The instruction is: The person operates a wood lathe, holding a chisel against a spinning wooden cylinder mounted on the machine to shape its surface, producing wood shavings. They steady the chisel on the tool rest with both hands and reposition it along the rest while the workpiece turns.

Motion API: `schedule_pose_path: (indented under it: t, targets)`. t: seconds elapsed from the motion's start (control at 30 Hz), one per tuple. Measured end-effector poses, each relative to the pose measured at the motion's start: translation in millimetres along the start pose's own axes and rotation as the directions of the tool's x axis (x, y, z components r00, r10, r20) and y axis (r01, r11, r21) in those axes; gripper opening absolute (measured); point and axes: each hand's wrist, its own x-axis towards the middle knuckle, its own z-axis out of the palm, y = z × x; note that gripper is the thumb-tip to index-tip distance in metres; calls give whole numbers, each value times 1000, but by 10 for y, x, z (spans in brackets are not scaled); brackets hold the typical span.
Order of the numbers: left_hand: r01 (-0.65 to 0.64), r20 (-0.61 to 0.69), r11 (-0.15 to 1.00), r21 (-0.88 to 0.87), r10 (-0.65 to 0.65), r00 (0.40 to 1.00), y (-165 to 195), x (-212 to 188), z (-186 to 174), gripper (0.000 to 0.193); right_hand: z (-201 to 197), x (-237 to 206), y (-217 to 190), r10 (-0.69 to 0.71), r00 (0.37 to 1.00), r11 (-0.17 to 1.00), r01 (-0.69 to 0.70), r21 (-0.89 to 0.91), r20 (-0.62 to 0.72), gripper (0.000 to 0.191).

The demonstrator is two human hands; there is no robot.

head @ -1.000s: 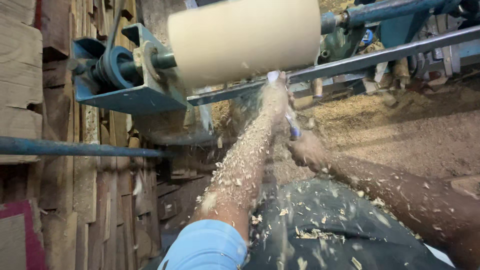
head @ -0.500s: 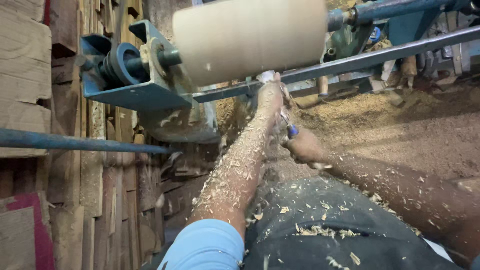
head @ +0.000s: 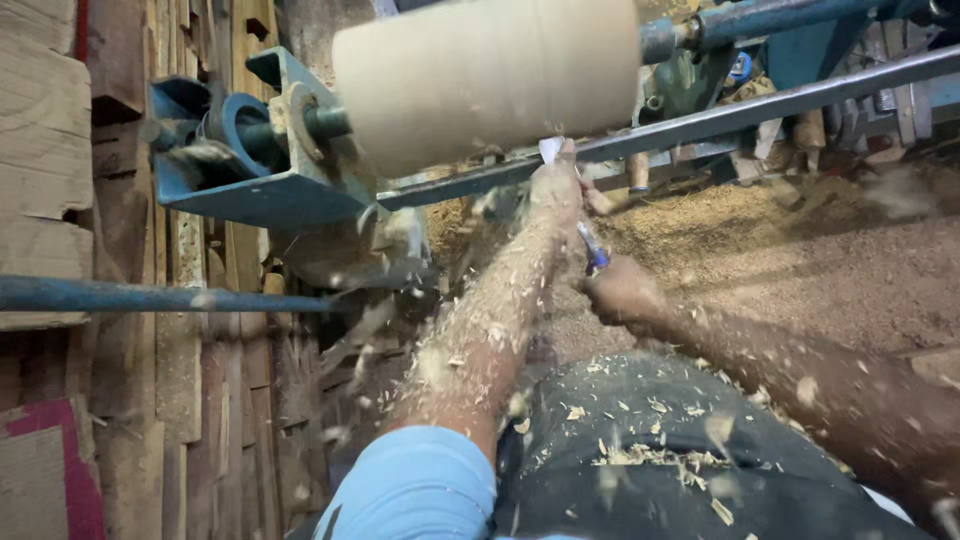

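Observation:
A pale wooden cylinder (head: pixel 487 75) sits mounted on a blue lathe (head: pixel 250 165). My left hand (head: pixel 556 183) rests on the long metal tool rest (head: pixel 700 122) and grips the front of a turning chisel (head: pixel 590 243), whose tip meets the cylinder's underside. My right hand (head: pixel 622 292) is closed around the chisel's blue handle, lower and closer to my body. Wood shavings coat my left forearm and fly off to the left. A dark shaving-flecked apron (head: pixel 660 450) covers my lap.
Stacked wooden boards (head: pixel 45 150) line the left side. A blue metal pipe (head: pixel 150 297) runs horizontally at the left. Sawdust (head: pixel 800 260) covers the ground on the right. More blue lathe parts (head: pixel 780 40) stand at the upper right.
The view has drifted slightly, and more shavings fly off to the left. Both hands stay on the chisel, with the left hand still against the tool rest.

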Motion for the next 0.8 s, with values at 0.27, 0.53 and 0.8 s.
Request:
schedule_pose_path:
  t: [0.27,0.53,0.8]
  targets:
    - [116,80,987,-112,-108,991,75,-117,127,42,-106,10,192,-129,984,933,79,350,121,16]
    - [116,71,981,-154,-106,992,120,-203,237,45,-194,-1,286,-250,967,926,225,304,46,23]
    - [180,27,968,-177,-178,984,226,-327,328,38,-457,-122,226,-239,951,896,140,422,194,21]
